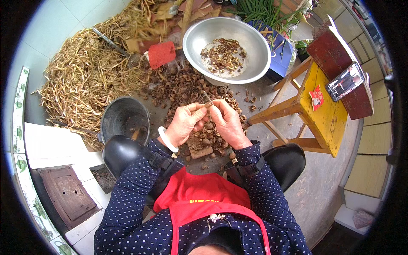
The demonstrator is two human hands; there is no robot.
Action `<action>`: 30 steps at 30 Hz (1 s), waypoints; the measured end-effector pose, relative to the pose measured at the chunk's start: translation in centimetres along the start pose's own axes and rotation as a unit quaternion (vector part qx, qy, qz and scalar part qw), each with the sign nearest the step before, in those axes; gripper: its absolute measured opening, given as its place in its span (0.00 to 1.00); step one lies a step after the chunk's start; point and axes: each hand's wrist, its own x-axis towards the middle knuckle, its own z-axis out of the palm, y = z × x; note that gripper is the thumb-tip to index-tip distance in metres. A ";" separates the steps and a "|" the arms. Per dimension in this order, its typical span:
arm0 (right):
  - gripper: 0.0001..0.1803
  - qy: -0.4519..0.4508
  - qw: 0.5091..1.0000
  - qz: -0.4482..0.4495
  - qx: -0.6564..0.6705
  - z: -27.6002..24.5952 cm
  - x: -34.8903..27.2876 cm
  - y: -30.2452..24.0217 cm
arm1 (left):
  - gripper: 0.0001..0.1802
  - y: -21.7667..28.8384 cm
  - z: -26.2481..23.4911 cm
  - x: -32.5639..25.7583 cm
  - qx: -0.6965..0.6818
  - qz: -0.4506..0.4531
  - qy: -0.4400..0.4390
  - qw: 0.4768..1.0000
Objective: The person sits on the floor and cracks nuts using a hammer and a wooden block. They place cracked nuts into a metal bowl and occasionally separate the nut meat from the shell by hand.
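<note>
My left hand (183,123), with a white bangle at the wrist, is pinched closed around a small brown walnut piece, mostly hidden by the fingers. Close against it, my right hand (227,123) grips a thin metal pick (207,97), whose end sticks up past the fingertips. Both hands meet above a heap of brown walnut shells (180,87) on the floor. Below them lies a tan block (199,151) amid the shells. Beyond the hands, a wide silver metal basin (194,39) holds a layer of walnut kernels (224,55).
A dark bucket (114,127) stands beside my left knee. Dry stalks (85,80) are piled at far left, near a red dustpan-like scoop (162,55). At right stands a yellow wooden chair (325,114) bearing a phone (346,81) and a red packet (316,98). Green leafy plants (267,15) lie behind the basin.
</note>
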 end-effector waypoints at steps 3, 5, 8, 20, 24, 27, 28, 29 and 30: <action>0.11 0.003 0.999 -0.003 0.047 0.2 0.1 0.1 | 0.16 0.1 0.3 -0.3 0.040 0.009 0.011 0.999; 0.11 -0.012 0.999 0.005 0.033 -0.1 0.0 -0.1 | 0.16 -0.1 0.7 -0.6 0.047 0.043 -0.009 0.998; 0.09 0.031 0.998 -0.058 -0.006 0.4 -0.3 -0.3 | 0.16 -0.7 1.6 -0.8 0.094 0.137 -0.002 0.986; 0.09 0.019 0.969 0.057 0.239 2.2 -1.1 1.1 | 0.13 -1.3 2.2 -1.4 0.283 0.269 0.068 0.918; 0.09 -0.003 0.960 0.072 0.272 1.8 -0.9 0.4 | 0.11 -1.1 1.8 -0.9 0.358 0.325 0.095 0.870; 0.08 -0.005 0.978 0.041 0.205 0.9 -0.5 -0.1 | 0.12 -1.0 1.7 -0.6 0.397 0.378 0.141 0.824; 0.08 -0.010 0.976 0.041 0.212 1.0 -0.5 -0.1 | 0.12 -1.0 1.7 -0.5 0.410 0.395 0.159 0.807; 0.08 -0.012 0.974 0.037 0.222 1.1 -0.5 -0.2 | 0.14 -1.0 1.6 -0.5 0.415 0.385 0.162 0.808; 0.09 -0.019 0.972 0.028 0.231 1.2 -0.5 -0.2 | 0.15 -1.0 1.6 -0.5 0.432 0.388 0.160 0.799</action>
